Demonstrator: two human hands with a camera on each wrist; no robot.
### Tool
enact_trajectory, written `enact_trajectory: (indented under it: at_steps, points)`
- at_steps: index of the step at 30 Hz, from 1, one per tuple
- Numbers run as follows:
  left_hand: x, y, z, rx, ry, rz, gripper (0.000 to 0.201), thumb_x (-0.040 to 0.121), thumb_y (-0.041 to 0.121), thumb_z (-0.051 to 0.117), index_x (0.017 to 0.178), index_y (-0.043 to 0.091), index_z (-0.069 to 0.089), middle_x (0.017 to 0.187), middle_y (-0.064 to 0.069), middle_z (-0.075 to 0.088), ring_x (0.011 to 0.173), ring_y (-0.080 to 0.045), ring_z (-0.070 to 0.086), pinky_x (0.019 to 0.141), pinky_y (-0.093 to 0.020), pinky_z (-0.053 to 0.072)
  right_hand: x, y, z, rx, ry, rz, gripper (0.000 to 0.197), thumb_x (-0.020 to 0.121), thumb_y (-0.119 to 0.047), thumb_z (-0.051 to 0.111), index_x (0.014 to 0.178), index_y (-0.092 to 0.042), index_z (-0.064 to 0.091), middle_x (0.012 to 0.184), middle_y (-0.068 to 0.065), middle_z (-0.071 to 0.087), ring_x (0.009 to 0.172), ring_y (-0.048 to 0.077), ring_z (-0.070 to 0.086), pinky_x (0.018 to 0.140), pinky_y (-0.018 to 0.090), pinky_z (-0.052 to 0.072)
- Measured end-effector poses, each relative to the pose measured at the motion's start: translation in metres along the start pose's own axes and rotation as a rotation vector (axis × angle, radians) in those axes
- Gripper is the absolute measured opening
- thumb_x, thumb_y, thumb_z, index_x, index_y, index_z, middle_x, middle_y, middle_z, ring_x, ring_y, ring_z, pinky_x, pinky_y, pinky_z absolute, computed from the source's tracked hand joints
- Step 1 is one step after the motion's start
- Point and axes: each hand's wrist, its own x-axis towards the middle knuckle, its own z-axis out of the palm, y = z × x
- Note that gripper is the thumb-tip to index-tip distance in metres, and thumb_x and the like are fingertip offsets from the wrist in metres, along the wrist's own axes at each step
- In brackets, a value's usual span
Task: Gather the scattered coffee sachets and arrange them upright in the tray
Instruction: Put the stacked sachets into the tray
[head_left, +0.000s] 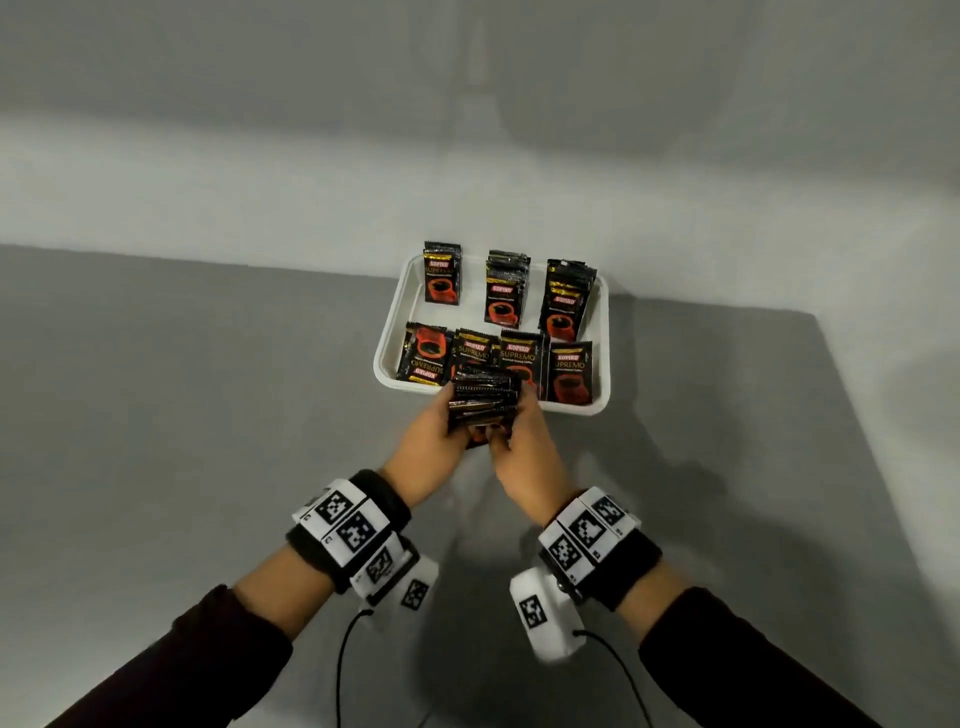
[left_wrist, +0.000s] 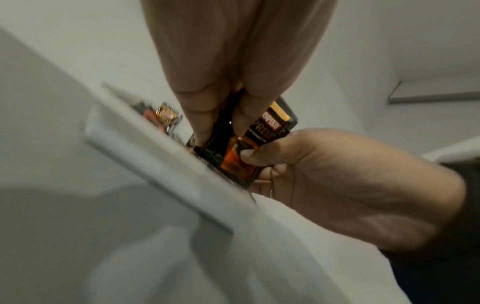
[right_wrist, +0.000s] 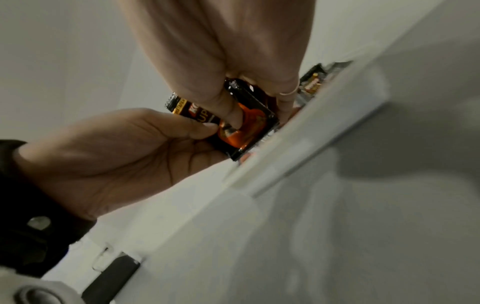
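A white tray (head_left: 390, 332) stands at the back of the grey table. In it, black and red coffee sachets (head_left: 441, 275) stand upright in three groups at the back, with several more (head_left: 519, 356) along the front. Just above the tray's near rim, my left hand (head_left: 451, 415) and right hand (head_left: 519, 421) grip a stack of sachets (head_left: 483, 397) from either side. In the left wrist view, my left fingers (left_wrist: 205, 117) and thumb pinch the stack (left_wrist: 233, 162) over the tray rim (left_wrist: 155, 164). In the right wrist view, my right fingers (right_wrist: 231, 107) grip the stack (right_wrist: 246, 127).
The tray sits against a white wall (head_left: 467, 156). The grey table (head_left: 208, 415) spreads to the left and in front of the tray, and its right edge (head_left: 852, 395) runs diagonally. Black cables (head_left: 340, 670) hang from both wrist units.
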Motion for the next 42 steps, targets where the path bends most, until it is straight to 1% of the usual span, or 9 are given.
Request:
enact_trajectory:
  at_steps: [5, 11, 14, 18, 22, 31, 35, 38, 42]
  points:
    - [0.087, 0.034, -0.069, 0.094, 0.087, 0.1, 0.046, 0.082, -0.013, 0.048, 0.099, 0.029, 0.053, 0.093, 0.013, 0.061, 0.081, 0.007, 0.058, 0.072, -0.004, 0.044, 0.109, -0.049, 0.027, 0.148, 0.118, -0.008, 0.036, 0.081, 0.016, 0.045, 0.109, -0.005, 0.053, 0.106, 0.006, 0.059, 0.096, 0.012, 0.056, 0.083, 0.005, 0.042]
    - [0.177, 0.019, -0.098, 0.269, 0.003, -0.109, 0.019, 0.086, -0.005, 0.047, 0.1, -0.005, 0.06, 0.094, -0.025, 0.064, 0.08, -0.019, 0.054, 0.075, -0.03, 0.044, 0.196, -0.04, 0.047, -0.109, 0.131, 0.273, 0.02, 0.091, -0.004, 0.044, 0.097, 0.0, 0.062, 0.099, 0.016, 0.066, 0.081, 0.02, 0.06, 0.045, 0.005, 0.036]
    - [0.199, 0.003, -0.103, 0.301, -0.05, -0.248, 0.016, 0.086, -0.006, 0.046, 0.093, 0.0, 0.06, 0.085, -0.018, 0.06, 0.079, -0.021, 0.05, 0.074, -0.035, 0.043, 0.216, -0.023, 0.048, -0.303, 0.014, 0.411, 0.026, 0.095, -0.009, 0.041, 0.111, -0.001, 0.059, 0.113, 0.017, 0.062, 0.1, 0.024, 0.059, 0.07, 0.013, 0.04]
    - [0.212, -0.011, -0.106, 0.414, -0.175, -0.342, 0.036, 0.094, 0.001, 0.038, 0.129, 0.001, 0.049, 0.134, -0.015, 0.048, 0.114, -0.021, 0.049, 0.092, -0.022, 0.035, 0.229, -0.009, 0.051, -0.43, -0.131, 0.598, 0.033, 0.097, -0.013, 0.04, 0.124, 0.0, 0.054, 0.13, 0.018, 0.054, 0.12, 0.031, 0.051, 0.094, 0.029, 0.04]
    - [0.223, -0.026, -0.098, 0.42, -0.176, -0.266, 0.028, 0.092, -0.003, 0.04, 0.118, -0.007, 0.049, 0.111, -0.019, 0.056, 0.092, -0.019, 0.053, 0.085, -0.027, 0.041, 0.234, -0.002, 0.053, -0.495, -0.22, 0.657, 0.035, 0.098, -0.011, 0.037, 0.128, 0.002, 0.049, 0.134, 0.019, 0.05, 0.125, 0.029, 0.047, 0.099, 0.03, 0.038]
    - [0.215, -0.02, -0.112, 0.355, -0.062, -0.224, 0.021, 0.083, -0.012, 0.046, 0.09, 0.006, 0.054, 0.096, -0.019, 0.057, 0.095, -0.022, 0.053, 0.08, -0.025, 0.045, 0.22, -0.01, 0.033, -0.46, -0.252, 0.589, 0.034, 0.092, -0.004, 0.046, 0.126, 0.002, 0.044, 0.127, 0.018, 0.051, 0.117, 0.032, 0.049, 0.094, 0.032, 0.041]
    - [0.195, -0.004, -0.129, 0.244, 0.08, -0.215, 0.06, 0.084, -0.016, 0.039, 0.141, -0.002, 0.025, 0.145, -0.019, 0.036, 0.134, -0.028, 0.036, 0.109, -0.032, 0.03, 0.193, -0.025, 0.007, -0.173, -0.245, 0.463, 0.024, 0.091, 0.0, 0.049, 0.109, -0.015, 0.049, 0.109, 0.0, 0.052, 0.099, 0.016, 0.053, 0.085, 0.014, 0.042]
    - [0.168, -0.001, -0.134, 0.2, 0.116, -0.142, 0.06, 0.085, -0.016, 0.038, 0.141, 0.002, 0.029, 0.146, -0.018, 0.034, 0.136, -0.026, 0.033, 0.11, -0.03, 0.028, 0.159, -0.026, -0.015, -0.13, -0.162, 0.38, 0.057, 0.092, -0.005, 0.052, 0.143, -0.008, 0.027, 0.144, 0.009, 0.038, 0.132, 0.022, 0.039, 0.103, 0.028, 0.038]
    - [0.125, -0.01, -0.12, 0.358, 0.092, -0.102, 0.051, 0.083, -0.009, 0.042, 0.129, 0.013, 0.051, 0.135, -0.012, 0.05, 0.129, -0.025, 0.043, 0.107, -0.034, 0.035, 0.113, -0.015, -0.037, -0.224, -0.02, 0.262, 0.043, 0.091, -0.01, 0.052, 0.132, -0.019, 0.043, 0.129, 0.001, 0.053, 0.109, 0.014, 0.055, 0.078, 0.013, 0.043]
